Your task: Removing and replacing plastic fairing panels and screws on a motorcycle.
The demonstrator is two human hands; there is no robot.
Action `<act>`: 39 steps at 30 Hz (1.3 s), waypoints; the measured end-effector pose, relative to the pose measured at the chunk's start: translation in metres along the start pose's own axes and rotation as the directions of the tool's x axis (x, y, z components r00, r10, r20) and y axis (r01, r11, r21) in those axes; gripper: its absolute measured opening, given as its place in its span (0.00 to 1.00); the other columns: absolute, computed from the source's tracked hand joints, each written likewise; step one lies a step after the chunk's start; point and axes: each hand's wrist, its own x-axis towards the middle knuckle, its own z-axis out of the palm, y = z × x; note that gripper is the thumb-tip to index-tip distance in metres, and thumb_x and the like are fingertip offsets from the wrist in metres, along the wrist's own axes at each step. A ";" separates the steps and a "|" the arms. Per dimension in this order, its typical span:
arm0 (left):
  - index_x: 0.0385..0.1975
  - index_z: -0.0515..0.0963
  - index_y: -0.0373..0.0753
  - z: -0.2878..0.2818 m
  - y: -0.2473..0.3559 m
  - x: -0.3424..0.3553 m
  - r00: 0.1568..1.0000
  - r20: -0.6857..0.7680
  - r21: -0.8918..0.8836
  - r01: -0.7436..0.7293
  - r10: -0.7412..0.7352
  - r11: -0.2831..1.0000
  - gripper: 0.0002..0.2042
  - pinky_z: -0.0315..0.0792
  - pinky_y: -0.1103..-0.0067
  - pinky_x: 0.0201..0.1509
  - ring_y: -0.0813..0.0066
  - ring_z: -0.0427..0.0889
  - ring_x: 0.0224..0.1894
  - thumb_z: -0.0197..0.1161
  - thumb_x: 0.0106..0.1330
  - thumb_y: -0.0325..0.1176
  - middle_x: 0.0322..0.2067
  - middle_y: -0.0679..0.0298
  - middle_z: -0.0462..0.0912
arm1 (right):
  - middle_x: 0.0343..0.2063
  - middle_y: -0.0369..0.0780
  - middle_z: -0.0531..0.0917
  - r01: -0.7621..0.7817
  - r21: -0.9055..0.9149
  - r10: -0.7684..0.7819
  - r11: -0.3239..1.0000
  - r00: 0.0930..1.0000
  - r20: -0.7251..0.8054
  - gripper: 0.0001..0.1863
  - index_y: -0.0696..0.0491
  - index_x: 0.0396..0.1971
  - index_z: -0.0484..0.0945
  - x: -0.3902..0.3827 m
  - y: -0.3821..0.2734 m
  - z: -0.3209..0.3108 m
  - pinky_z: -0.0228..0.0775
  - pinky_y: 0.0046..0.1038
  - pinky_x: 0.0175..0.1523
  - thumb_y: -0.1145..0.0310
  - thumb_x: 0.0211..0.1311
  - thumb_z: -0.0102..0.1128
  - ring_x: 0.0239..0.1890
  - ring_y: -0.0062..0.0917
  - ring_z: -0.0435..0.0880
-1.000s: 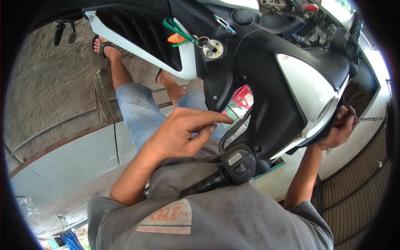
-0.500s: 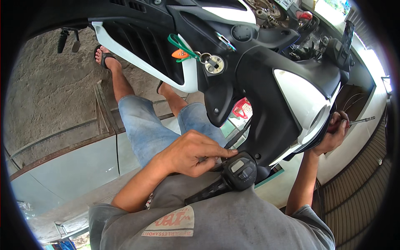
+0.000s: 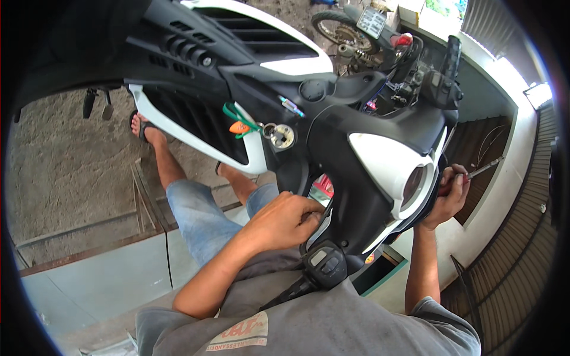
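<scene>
A black-and-white scooter front (image 3: pixel 380 166) fills the middle, with a key on a green strap and orange tag (image 3: pixel 240 126) at its ignition lock (image 3: pixel 282 136). My right hand (image 3: pixel 448 199) grips a red-handled screwdriver (image 3: pixel 480 169) beside the white-rimmed lamp housing (image 3: pixel 412 187), its metal shaft pointing out to the right. My left hand (image 3: pixel 282 219) is curled at the inner edge of the dark body panel, by the brake lever (image 3: pixel 310 243) and just above the switch housing and grip (image 3: pixel 325 261); its fingertips are partly hidden.
A second motorbike (image 3: pixel 350 44) stands at the top behind the scooter. My legs in denim shorts (image 3: pixel 196 207) are at left, near a wooden-edged pale panel (image 3: pixel 95 267) and concrete floor (image 3: pixel 71 166). A ribbed metal shutter (image 3: pixel 519 261) is at right.
The view has swung up, showing more of the rear motorbike. My left hand's extended index finger has moved to the panel edge and curled in. My right hand still holds the screwdriver.
</scene>
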 end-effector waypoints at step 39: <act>0.48 0.86 0.32 0.035 0.060 -0.052 0.972 -0.169 0.003 0.168 -0.165 0.986 0.12 0.54 0.85 0.25 0.90 0.61 0.21 0.70 0.67 0.29 0.17 0.77 0.69 | 0.21 0.32 0.78 0.018 0.348 0.068 0.937 0.970 -0.235 0.10 0.57 0.31 0.75 0.000 0.029 -0.001 0.64 0.18 0.32 0.68 0.72 0.59 0.24 0.13 0.72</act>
